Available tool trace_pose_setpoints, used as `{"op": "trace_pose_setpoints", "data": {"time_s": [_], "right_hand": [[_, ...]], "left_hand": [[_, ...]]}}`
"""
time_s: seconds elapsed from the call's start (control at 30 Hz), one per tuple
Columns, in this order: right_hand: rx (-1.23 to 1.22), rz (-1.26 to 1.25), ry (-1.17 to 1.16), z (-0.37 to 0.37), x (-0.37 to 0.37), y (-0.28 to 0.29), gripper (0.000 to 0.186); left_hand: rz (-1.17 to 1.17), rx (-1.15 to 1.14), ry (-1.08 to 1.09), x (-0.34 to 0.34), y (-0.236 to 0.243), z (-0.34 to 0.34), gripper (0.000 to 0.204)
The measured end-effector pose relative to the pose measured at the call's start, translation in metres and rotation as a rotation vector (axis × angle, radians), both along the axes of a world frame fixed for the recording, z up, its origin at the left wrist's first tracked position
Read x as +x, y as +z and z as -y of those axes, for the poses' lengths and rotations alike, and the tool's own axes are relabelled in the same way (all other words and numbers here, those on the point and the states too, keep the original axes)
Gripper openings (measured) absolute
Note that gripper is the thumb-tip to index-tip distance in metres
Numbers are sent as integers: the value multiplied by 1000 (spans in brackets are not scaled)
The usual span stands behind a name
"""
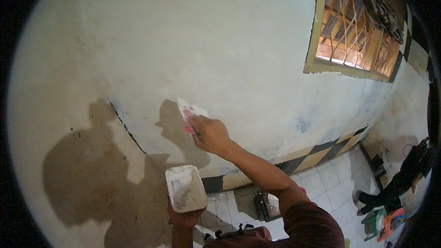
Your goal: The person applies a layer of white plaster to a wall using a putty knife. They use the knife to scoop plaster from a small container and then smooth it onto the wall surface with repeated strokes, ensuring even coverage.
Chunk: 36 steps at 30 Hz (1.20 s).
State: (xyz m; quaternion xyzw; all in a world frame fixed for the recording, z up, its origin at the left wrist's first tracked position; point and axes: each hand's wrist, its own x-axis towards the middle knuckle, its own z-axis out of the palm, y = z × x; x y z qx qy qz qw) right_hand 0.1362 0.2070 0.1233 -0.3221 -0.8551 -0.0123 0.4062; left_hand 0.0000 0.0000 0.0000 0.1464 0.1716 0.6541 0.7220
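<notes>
My right hand [209, 133] grips a flat red scraper [188, 117] smeared with white filler, held against or just off the off-white wall [229, 32], where its shadow falls. Low in the view, my left hand [183, 216] holds a white rectangular plastic tray [186, 187] from beneath, with some pale, greyish paste inside. A dark crack line runs down the wall left of my hands, and shadows of me cover that side.
A window [349, 41] with bars is at upper right. Below are a checkered border [321, 151], white floor tiles [330, 179] and a dark box-like object [266, 204]. Another person [399, 179] in dark clothes is at the right, near green and orange plastic items [386, 225].
</notes>
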Motion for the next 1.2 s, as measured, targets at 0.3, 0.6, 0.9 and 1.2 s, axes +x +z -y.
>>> {"op": "trace_pose_setpoints", "data": {"time_s": [0.3,0.6,0.9,1.2], "right_hand": [[510,-12,-324,-44,74,42,15],[479,299,-289,-86,88,-37,25],[231,-539,-571,-43,177,19,19],[372,-512,-606,-115,121,79,24]], "left_hand": [[419,-20,-23,-6,-8,6,67],[430,-77,9,-9,-15,2,68],[380,-89,-16,-12,-16,3,66],[312,-128,89,-12,-8,15,64]]}}
